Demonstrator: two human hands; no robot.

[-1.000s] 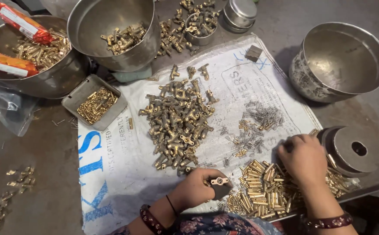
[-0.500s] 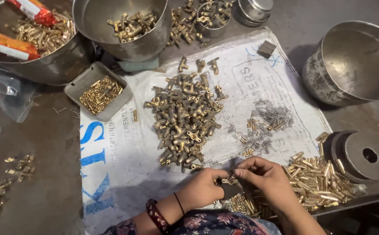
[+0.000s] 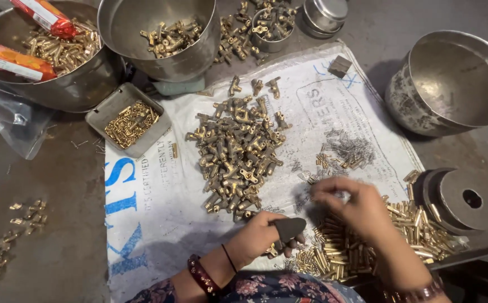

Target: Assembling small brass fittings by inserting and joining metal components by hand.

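Fingers (image 3: 334, 188) above one brass-pin heap (image 3: 345, 252)

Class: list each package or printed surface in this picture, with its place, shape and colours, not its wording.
Red wrapped packet: top left, in the steel bowl, oblong.
Orange wrapped packet: same bowl, left rim, long.
White printed sack: spread under the brass parts, blue lettering.

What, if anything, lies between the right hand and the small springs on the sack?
Nothing visible. The right hand hovers just below the springs, with only bare sack and a few loose brass bits between them.
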